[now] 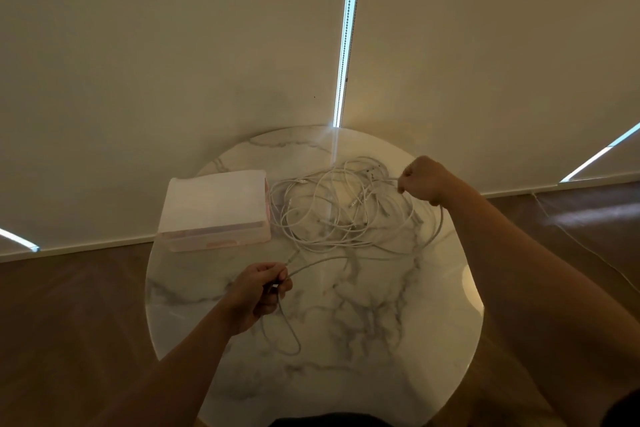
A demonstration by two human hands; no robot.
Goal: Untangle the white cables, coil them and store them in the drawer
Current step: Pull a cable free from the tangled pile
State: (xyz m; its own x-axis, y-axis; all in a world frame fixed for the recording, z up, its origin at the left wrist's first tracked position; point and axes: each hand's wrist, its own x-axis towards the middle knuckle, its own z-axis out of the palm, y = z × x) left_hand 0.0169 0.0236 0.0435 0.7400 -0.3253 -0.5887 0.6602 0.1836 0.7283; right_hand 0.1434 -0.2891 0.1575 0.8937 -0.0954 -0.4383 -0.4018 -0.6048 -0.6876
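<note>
A tangle of white cables (343, 208) lies in loops on the far half of a round marble table (363, 329). My left hand (259, 291) grips one white cable near the table's middle left; a loop of that cable (287, 340) hangs below the fist toward me. My right hand (424, 180) is raised at the tangle's right edge and pinches a cable there; a strand curves down from it round the pile toward my left hand. A pale pink drawer box (214, 208) stands left of the tangle, with its drawer pushed in.
The table stands close to a wall covered by beige roller blinds (173, 62). Wooden floor (69, 322) surrounds the table. A thin cord (568, 236) trails over the floor at the right.
</note>
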